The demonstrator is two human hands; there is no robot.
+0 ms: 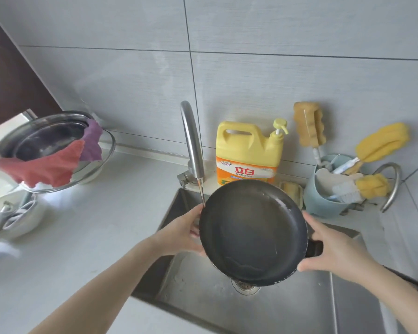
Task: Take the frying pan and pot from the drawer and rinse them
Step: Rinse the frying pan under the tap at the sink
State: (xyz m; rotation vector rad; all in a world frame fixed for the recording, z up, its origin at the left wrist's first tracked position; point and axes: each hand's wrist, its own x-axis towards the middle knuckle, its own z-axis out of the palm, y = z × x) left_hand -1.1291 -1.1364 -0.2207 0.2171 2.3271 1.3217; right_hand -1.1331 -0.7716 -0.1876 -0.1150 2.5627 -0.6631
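Both hands hold the black frying pan (252, 233) over the sink (287, 307). The left hand (184, 233) grips its rim under the tap (191, 138) water. The right hand (337, 253) seems closed by the handle

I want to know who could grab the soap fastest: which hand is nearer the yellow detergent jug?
Left, though not by much. The left hand holds the pan rim below and left of the jug; the right hand grips the handle side, lower and farther right.
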